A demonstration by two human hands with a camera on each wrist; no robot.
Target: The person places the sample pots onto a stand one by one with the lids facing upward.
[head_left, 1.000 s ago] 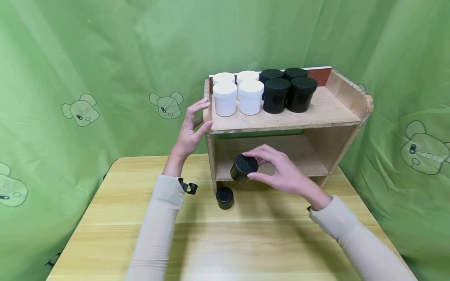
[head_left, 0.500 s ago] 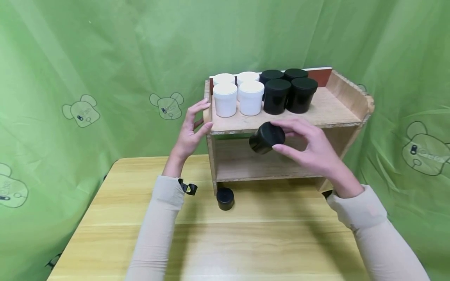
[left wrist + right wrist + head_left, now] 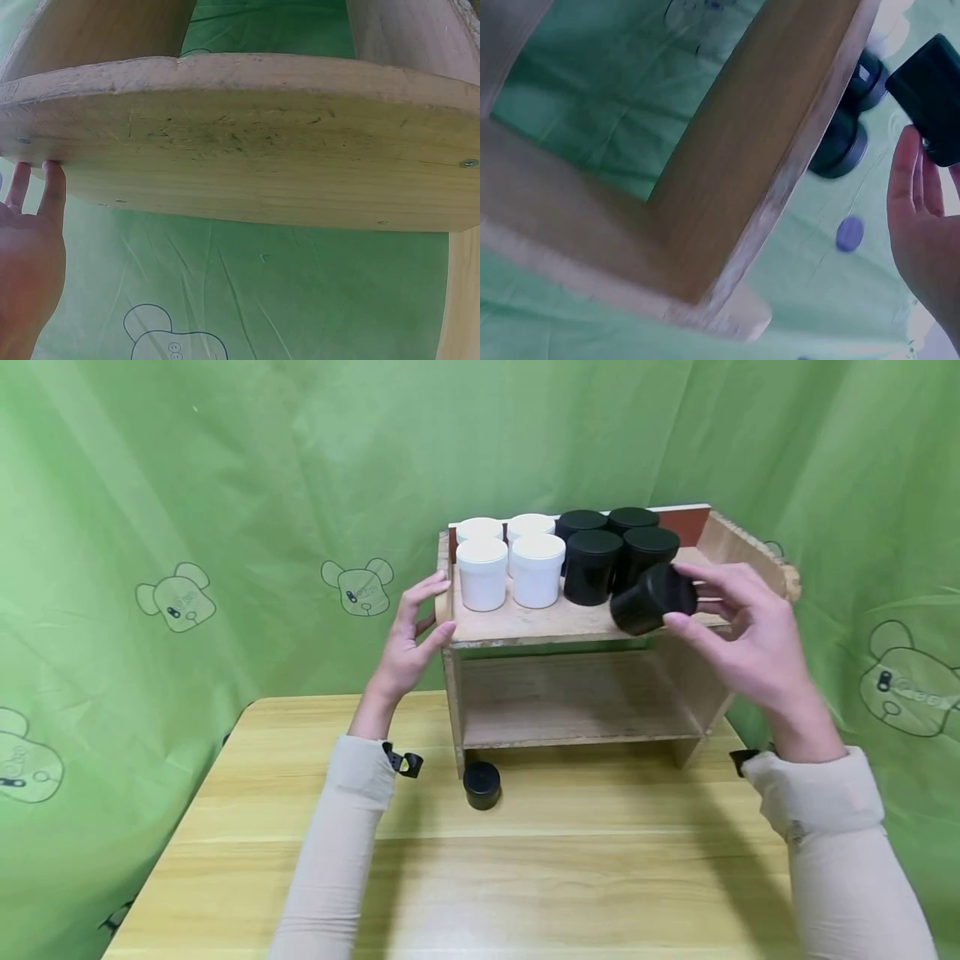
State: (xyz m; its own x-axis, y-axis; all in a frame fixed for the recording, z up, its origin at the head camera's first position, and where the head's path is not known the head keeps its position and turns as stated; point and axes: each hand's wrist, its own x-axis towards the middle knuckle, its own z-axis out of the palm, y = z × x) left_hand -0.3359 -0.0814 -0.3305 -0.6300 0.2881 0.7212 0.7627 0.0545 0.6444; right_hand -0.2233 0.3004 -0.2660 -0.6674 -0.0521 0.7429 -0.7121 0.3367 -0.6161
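Note:
My right hand point(image 3: 757, 631) holds a black lidded jar point(image 3: 652, 599) between thumb and fingers. The jar is tilted, in front of the upper shelf's right part, and overlaps the black jars point(image 3: 592, 568) there. In the right wrist view the held jar point(image 3: 934, 97) sits at the fingertips, apart from the shelf edge. My left hand point(image 3: 408, 643) rests on the left side panel of the wooden shelf point(image 3: 525, 631), with fingers fairly straight. In the left wrist view two fingers of this hand point(image 3: 34, 247) touch the panel's outer face point(image 3: 247, 157).
Two rows of jars stand on the upper shelf: white jars point(image 3: 482, 575) at left, black ones beside them. Another black jar point(image 3: 482, 785) stands on the wooden table point(image 3: 585, 877) by the shelf's left foot. A green curtain point(image 3: 262, 485) hangs behind.
My right hand has lifted the black jar from in front of the lower compartment up and right to upper-shelf height, tilting it more. My left hand has stayed in place.

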